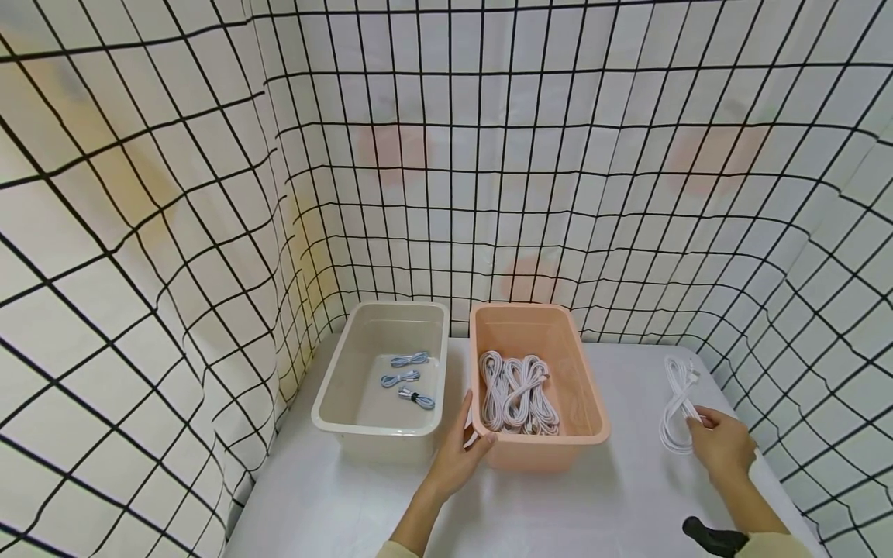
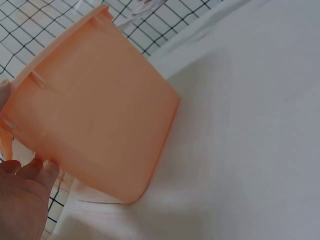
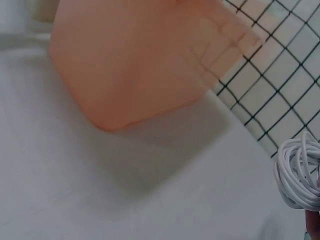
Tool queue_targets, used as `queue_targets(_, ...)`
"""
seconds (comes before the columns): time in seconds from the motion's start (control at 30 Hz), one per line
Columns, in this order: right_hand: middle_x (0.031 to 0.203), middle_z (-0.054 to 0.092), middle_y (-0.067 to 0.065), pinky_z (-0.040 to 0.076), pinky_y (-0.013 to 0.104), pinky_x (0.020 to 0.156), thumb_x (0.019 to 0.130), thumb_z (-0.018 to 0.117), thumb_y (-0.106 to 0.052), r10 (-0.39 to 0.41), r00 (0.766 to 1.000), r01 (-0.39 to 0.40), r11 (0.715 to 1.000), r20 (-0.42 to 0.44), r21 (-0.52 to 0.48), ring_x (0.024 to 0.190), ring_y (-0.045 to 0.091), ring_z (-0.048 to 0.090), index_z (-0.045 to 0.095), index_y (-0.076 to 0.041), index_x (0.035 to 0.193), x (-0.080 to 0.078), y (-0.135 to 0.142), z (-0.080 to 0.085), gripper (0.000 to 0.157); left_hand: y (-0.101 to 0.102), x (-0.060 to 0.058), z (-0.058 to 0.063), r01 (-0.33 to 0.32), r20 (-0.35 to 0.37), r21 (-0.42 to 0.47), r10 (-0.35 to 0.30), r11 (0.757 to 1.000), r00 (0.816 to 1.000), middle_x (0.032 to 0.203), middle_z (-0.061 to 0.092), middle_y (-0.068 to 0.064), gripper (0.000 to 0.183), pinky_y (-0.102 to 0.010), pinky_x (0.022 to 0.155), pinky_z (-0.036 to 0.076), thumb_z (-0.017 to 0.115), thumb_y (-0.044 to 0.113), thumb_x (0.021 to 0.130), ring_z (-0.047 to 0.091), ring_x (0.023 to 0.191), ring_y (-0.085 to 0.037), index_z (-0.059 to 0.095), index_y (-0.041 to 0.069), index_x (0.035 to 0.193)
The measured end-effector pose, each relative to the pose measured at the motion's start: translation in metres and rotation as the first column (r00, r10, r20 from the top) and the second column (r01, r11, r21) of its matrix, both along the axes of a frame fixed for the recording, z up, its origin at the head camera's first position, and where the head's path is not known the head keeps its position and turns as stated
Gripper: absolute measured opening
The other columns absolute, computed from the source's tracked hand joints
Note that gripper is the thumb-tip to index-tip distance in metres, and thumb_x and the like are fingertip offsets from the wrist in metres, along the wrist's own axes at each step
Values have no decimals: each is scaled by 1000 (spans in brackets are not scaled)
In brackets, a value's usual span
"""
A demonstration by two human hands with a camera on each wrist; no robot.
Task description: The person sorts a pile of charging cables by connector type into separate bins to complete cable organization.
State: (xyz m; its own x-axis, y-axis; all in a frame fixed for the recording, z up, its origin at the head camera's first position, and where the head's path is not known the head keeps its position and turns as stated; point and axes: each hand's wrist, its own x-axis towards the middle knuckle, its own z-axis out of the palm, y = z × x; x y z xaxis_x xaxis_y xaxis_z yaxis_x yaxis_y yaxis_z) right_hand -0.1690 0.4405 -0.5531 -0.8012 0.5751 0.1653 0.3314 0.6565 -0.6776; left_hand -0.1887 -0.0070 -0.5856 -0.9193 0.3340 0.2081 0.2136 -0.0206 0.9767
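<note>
Near the table's right edge, my right hand [image 1: 724,448] pinches a coiled white cable [image 1: 677,407]; its loops also show at the right side of the right wrist view, where most of the hand is out of frame. My left hand [image 1: 456,457] grips the front left corner of an orange plastic bin [image 1: 586,387], thumb at the rim and fingers along the outer side. In the left wrist view its fingertips [image 2: 47,167] touch the bin's wall. Several bundled white cables [image 1: 516,391] lie inside that bin, towards its left.
Left of the orange bin stands an off-white bin [image 1: 342,387] holding 3 short bluish cable bundles [image 1: 399,377], one with a black tie. Black wire mesh [image 1: 488,155] in front of white sheeting rises around the white table [image 1: 293,496]. A black strap end [image 1: 711,536] shows by the right wrist.
</note>
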Motion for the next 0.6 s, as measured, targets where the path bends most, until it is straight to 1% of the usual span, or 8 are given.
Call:
queue_targets(0.17, 97, 71, 23, 38, 45, 67, 98, 66, -14, 50, 998, -49, 998, -43, 29, 89, 38, 59, 70, 8, 123, -7, -13, 21, 33, 1, -1, 0, -11, -9, -9, 11, 1000, 1000, 169, 13, -20, 83, -53, 108, 45, 66, 17, 102, 35, 143, -51, 14, 19, 168)
queue_targets(0.3, 104, 68, 25, 44, 35, 58, 100, 65, -14, 99, 994, -98, 995, -49, 27, 86, 34, 59, 68, 9, 125, -12, -30, 41, 35, 0, -1, -1, 0, -24, 15, 1, 1000, 1000, 170, 13, -18, 83, -54, 108, 44, 67, 18, 102, 34, 143, -51, 15, 20, 168)
queue_targets(0.37, 107, 67, 27, 46, 32, 55, 100, 65, -14, 124, 991, -123, 992, -56, 26, 88, 35, 59, 67, 9, 127, -15, -39, 50, 36, 0, -2, -2, 2, -32, 25, -2, 1000, 999, 170, 13, -18, 83, -54, 109, 44, 67, 18, 102, 34, 143, -51, 16, 19, 168)
queue_targets(0.47, 109, 67, 28, 46, 30, 54, 100, 65, -15, 162, 984, -159, 986, -69, 47, 89, 37, 61, 67, 9, 128, -19, -52, 63, 36, 0, -2, -3, 2, -35, 26, -2, 1000, 999, 170, 13, -18, 83, -54, 109, 44, 67, 18, 102, 35, 142, -51, 16, 20, 168)
queue_targets(0.6, 108, 66, 27, 48, 28, 53, 100, 66, -14, 200, 977, -197, 979, -75, 55, 84, 35, 63, 67, 8, 129, -25, -67, 76, 36, -1, -1, -2, 1, -31, 15, -1, 1000, 1000, 170, 13, -19, 83, -54, 108, 44, 67, 20, 103, 35, 142, -51, 16, 20, 168)
